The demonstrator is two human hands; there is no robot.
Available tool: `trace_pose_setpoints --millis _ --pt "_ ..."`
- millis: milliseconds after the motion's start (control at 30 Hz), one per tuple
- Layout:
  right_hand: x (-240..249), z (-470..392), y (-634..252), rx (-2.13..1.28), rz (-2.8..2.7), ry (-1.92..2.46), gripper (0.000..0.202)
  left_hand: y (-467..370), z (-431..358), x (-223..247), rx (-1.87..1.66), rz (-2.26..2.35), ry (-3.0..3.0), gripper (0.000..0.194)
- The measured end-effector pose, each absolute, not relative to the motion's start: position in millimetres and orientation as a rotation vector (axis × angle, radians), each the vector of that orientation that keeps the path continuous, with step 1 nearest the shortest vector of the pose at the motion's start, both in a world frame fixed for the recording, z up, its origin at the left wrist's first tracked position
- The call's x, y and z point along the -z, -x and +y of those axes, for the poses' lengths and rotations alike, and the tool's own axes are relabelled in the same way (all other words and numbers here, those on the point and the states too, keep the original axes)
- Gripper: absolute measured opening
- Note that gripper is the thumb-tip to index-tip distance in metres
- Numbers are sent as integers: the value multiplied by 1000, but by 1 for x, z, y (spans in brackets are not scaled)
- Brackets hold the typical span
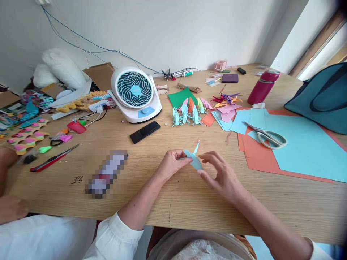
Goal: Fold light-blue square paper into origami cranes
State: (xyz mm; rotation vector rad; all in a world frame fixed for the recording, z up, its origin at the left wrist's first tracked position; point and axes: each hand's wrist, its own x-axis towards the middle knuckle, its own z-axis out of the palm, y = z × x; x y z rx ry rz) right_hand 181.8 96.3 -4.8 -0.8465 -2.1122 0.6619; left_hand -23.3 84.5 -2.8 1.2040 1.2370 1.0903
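Note:
A small folded piece of light blue paper [196, 163], with a thin point sticking up, is held over the wooden table. My left hand [173, 164] pinches its left side between thumb and fingers. On the other side, my right hand [221, 175] has its thumb and fingers apart, close to the paper's right edge. Beyond them stand several folded light blue paper figures [184, 115], with pink, orange and yellow-green ones behind. Scissors [271, 139] lie on large light blue sheets [306, 144] at the right, over orange sheets [264, 160].
A white fan [135, 92] and a black phone [145, 132] are at the left centre. A red cutter [51, 161] lies farther left, near another person's arm. A magenta bottle [262, 86] and teal bag [322, 97] stand at the right. The wooden table [195, 207] has its edge nearby.

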Motion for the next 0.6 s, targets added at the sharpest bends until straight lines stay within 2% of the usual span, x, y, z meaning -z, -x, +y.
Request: trace_pose_setpoints --millis 133,233,600 --pt "5 105 -181 -1345 -1698 980 35 22 82 3 -1009 1218 -1381 15" --pt "10 109 -175 -1620 -1551 902 39 18 81 5 -971 1253 -1504 14" --pt "17 103 -170 -1569 -1479 1063 41 12 75 -6 -970 1404 -1594 12"
